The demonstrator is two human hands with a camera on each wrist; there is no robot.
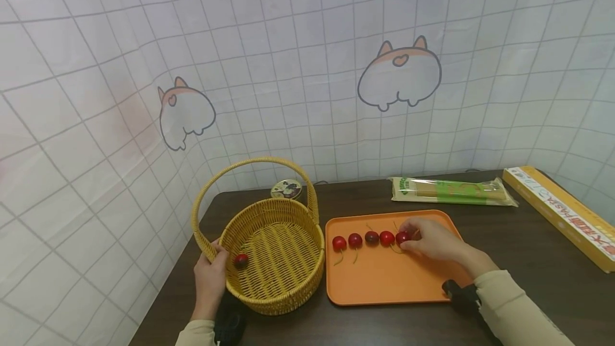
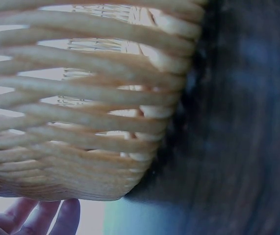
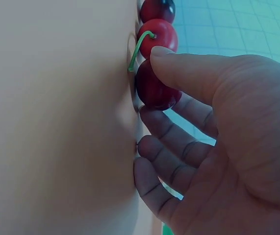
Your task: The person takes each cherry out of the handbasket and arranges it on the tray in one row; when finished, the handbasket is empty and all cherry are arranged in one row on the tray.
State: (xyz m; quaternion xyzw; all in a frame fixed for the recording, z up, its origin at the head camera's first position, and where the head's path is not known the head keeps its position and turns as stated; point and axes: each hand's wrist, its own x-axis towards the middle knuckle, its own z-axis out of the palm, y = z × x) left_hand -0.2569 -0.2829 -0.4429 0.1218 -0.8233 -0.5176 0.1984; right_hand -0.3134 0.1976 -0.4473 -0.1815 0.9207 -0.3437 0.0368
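Note:
My left hand [image 1: 211, 271] grips the yellow wicker basket [image 1: 276, 303] at its left side, where the tall handle [image 1: 254, 160] meets the rim. A dark red cherry [image 1: 241, 260] lies inside the basket near that side. In the left wrist view the woven wall [image 2: 81, 103] fills much of the picture, with fingertips [image 2: 67, 215] below it. On the orange tray [image 1: 365, 287], my right hand [image 1: 434, 240] pinches the rightmost dark red cherry [image 3: 155, 88] of a row between thumb and fingers. A brighter red cherry [image 3: 159, 36] with a green stem sits right beside it.
More cherries with stems, such as a red cherry [image 1: 339, 243], line the tray to the left. Behind the tray lies a pasta packet [image 1: 449, 191]; a long yellow pasta box [image 1: 562, 215] is at the right. A round tin [image 1: 286, 189] stands behind the basket.

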